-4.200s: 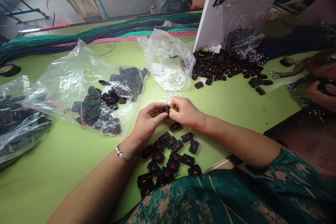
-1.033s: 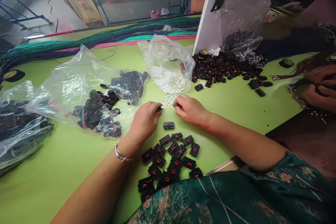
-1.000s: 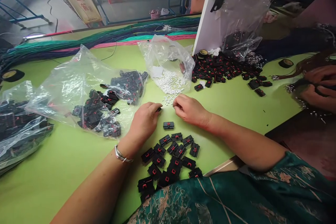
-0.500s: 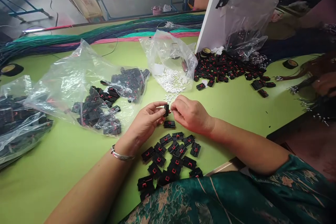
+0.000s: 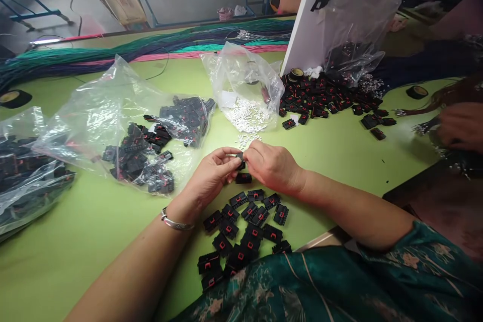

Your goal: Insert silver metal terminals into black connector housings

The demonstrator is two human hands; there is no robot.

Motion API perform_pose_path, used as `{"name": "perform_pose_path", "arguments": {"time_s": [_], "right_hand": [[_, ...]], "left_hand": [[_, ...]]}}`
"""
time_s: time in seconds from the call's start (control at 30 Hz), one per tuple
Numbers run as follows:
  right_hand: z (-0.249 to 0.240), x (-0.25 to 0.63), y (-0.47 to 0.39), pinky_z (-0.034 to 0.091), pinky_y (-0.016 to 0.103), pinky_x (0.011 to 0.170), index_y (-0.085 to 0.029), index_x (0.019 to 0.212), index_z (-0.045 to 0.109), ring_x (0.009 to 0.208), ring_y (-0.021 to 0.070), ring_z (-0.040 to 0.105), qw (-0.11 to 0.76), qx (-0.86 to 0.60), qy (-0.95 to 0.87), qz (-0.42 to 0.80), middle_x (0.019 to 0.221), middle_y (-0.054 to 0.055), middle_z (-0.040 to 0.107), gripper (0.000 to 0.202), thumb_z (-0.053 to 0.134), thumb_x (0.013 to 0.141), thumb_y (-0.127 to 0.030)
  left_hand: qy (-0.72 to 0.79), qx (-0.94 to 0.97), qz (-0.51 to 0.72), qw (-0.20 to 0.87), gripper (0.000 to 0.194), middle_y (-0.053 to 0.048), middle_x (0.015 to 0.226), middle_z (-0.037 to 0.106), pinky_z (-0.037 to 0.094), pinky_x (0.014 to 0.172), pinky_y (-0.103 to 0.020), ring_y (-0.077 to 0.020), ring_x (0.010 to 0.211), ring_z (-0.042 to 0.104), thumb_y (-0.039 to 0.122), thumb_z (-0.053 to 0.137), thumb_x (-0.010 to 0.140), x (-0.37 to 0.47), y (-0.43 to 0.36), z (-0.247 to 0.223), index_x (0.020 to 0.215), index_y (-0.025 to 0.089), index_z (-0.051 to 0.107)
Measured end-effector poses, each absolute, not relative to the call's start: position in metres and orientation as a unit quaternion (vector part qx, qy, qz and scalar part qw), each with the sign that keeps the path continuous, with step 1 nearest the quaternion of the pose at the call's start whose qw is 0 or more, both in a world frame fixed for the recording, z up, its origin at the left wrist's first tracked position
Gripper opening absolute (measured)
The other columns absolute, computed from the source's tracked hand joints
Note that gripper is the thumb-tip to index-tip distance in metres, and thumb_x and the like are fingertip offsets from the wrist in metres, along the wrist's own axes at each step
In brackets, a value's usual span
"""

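Observation:
My left hand (image 5: 213, 173) pinches a small black connector housing (image 5: 240, 162) between thumb and fingers. Pressed against that housing are the closed fingertips of my right hand (image 5: 273, 165); anything tiny between them is hidden. Just below lies another black connector housing (image 5: 243, 178) on the green table (image 5: 317, 171). Several more black housings with red clips (image 5: 249, 211) are spread between my forearms, down to my clothing. Beyond my fingers, small white pieces (image 5: 247, 139) spill from the mouth of a clear bag (image 5: 241, 78).
Large clear bags of black housings (image 5: 128, 146) lie to the left. At the back right, a heap of black housings (image 5: 320, 95) sits by a white upright panel (image 5: 302, 25). Bundled wires (image 5: 151, 45) run along the far edge. A co-worker's hand (image 5: 462, 126) is at the right.
The housing in my left hand has tilted, and my right fingertips have moved slightly left onto it. At the right, the co-worker's hand has shifted further into view.

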State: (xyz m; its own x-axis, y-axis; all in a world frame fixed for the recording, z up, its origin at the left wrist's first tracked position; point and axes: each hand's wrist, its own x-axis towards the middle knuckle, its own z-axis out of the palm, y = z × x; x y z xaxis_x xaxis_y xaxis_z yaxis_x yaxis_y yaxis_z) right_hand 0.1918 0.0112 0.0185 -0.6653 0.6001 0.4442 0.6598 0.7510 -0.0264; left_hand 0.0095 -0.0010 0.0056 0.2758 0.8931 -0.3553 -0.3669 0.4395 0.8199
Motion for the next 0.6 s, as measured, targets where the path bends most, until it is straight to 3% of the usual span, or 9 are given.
{"name": "perform_pose_path", "arguments": {"time_s": [0.17,0.4,0.6], "right_hand": [[0.015,0.189,0.009,0.034,0.029,0.054,-0.015,0.082,0.061,0.065,0.0149,0.049,0.25,-0.361,-0.898,-0.031,0.076,0.006,0.059,0.023,0.041,0.093,-0.016],[0.008,0.187,0.007,0.05,0.027,0.07,-0.015,0.092,0.063,0.078,0.0147,0.059,0.398,-0.329,-0.844,0.143,0.081,0.006,0.064,0.016,0.048,0.094,-0.014],[0.005,0.185,0.003,0.052,0.028,0.067,-0.013,0.106,0.067,0.073,0.0156,0.063,0.381,-0.313,-0.862,0.114,0.081,0.007,0.069,0.024,0.047,0.093,-0.014]], "left_hand": [[0.431,0.306,0.433,0.73,0.037,0.003,0.061,0.062,0.037,0.041,-0.013,-0.005,0.046,0.053,0.024,0.087,0.064,0.01,-0.001,0.004,0.091,0.014,0.064],[0.397,0.256,0.464,0.749,0.038,0.003,0.064,0.063,0.04,0.043,-0.011,-0.0038,0.047,0.055,0.02,0.087,0.064,0.007,-0.001,0.003,0.094,0.013,0.063],[0.382,0.242,0.476,0.754,0.042,0.003,0.063,0.063,0.041,0.044,-0.011,-0.0045,0.049,0.055,0.018,0.087,0.063,0.006,-0.001,0.004,0.096,0.014,0.063]]}}
